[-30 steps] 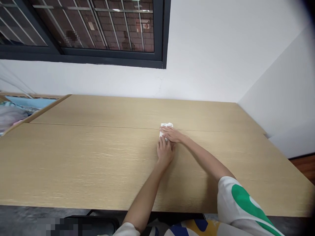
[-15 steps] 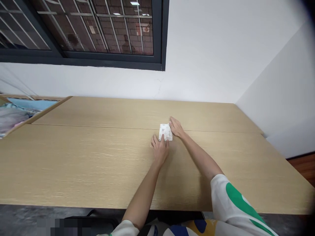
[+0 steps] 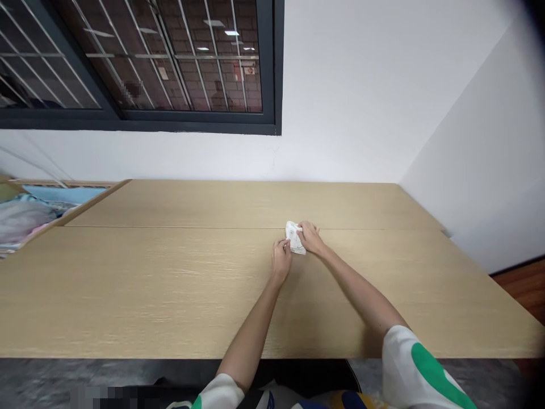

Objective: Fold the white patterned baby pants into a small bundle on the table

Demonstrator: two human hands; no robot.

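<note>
A small folded white cloth (image 3: 294, 238) with a faint print lies tilted on the wooden tabletop (image 3: 170, 284), near its seam; whether it is fabric or soft paper is hard to tell. My left hand (image 3: 281, 260) pinches its left edge, fingertips drawn together. On the opposite side, my right hand (image 3: 310, 236) closes over the right edge, with the thumb on top and the fingers curled at the far corner. Parts of the cloth's right side are covered by that hand.
A barred window (image 3: 191, 68) in a dark frame is set in the white wall (image 3: 340, 102) behind the table. At the far left stands an open-topped wooden compartment with bundled fabrics (image 3: 29, 218). Grey floor (image 3: 42, 372) shows below the table's front edge.
The cloth has turned and its outline is less square. My left fingers went from spread over its near edge to pinching its left side; my right hand moved onto its right edge.
</note>
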